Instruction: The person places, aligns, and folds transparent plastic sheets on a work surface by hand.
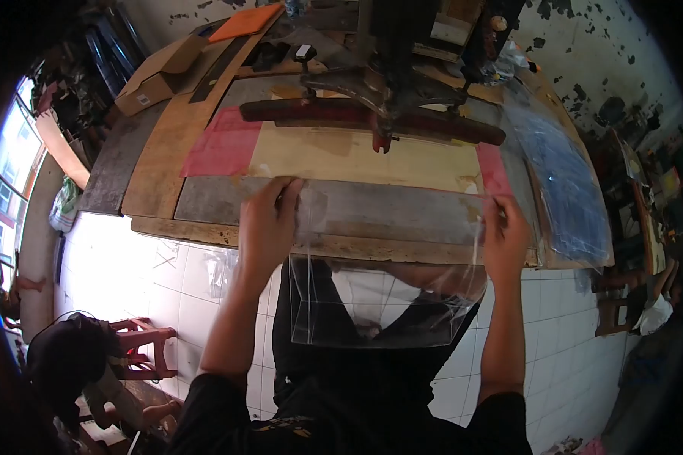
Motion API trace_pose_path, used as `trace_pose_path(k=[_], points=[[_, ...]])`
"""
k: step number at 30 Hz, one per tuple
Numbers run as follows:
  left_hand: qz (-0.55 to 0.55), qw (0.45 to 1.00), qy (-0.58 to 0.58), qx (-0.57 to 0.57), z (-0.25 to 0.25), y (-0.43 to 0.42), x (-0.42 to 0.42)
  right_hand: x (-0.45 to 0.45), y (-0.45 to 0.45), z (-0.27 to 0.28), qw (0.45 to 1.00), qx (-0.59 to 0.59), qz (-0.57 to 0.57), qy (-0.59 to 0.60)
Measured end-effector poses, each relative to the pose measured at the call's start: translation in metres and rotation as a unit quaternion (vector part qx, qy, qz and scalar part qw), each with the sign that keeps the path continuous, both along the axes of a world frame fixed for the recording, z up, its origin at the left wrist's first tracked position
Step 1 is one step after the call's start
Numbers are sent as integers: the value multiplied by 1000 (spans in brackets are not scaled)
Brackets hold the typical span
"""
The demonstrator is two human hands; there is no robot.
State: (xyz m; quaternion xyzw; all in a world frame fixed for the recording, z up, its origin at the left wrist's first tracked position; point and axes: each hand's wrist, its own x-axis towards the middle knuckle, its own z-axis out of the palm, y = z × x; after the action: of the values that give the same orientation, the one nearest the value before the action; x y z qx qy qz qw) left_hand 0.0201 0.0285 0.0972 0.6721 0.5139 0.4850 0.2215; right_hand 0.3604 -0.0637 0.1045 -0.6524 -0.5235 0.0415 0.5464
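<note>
A clear plastic sheet [379, 322] with fold lines is stretched between my hands, its lower part hanging past the table edge over my lap. My left hand [269, 224] pinches its upper left corner, fingers closed. At the upper right corner, my right hand [506, 235] grips it the same way. The sheet's far edge lies by a pale yellow strip [364, 159] with pink pieces [221, 142] at its ends. Above that strip is the dark red bar [432, 125] of a press-like machine.
The wooden table [155, 155] carries a cardboard box [159, 72] and an orange slab [244, 21] at back left. Clear bluish plastic sheets [561, 182] lie on the right. A person [76, 364] sits low at left near a red stool [148, 349].
</note>
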Motion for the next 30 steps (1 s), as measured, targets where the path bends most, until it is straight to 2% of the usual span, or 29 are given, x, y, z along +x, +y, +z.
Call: trace_pose_path(k=[2, 3, 5, 8, 13, 15, 17, 21, 27, 30], points=[[-30, 995, 76, -64, -2, 28, -1, 5, 26, -2, 988, -106, -19, -108], [-35, 993, 107, -42, -4, 40, 0, 9, 39, -3, 988, -105, -19, -108], [-45, 990, 134, -24, -4, 63, 2, 16, 62, -5, 964, -188, -24, -187], [-47, 980, 192, -3, -11, 97, 7, 18, 91, -7, 958, -214, -25, -187], [-34, 964, 264, 21, -18, 117, 14, 22, 122, -22, 955, -186, -21, -229], [5, 968, 245, -60, -5, 107, 20, 16, 123, -21, 955, -180, -32, -236], [-11, 961, 270, -59, -10, 110, 18, 14, 120, -22, 952, -102, -35, -286], [-33, 944, 324, -54, -15, 114, 19, 17, 119, -22, 949, -139, -7, -282], [-42, 938, 334, -88, -3, 111, 19, 24, 116, -23, 954, -107, 41, -276], [-60, 952, 296, -47, -6, 106, 12, 31, 110, -15, 956, -153, 77, -237]])
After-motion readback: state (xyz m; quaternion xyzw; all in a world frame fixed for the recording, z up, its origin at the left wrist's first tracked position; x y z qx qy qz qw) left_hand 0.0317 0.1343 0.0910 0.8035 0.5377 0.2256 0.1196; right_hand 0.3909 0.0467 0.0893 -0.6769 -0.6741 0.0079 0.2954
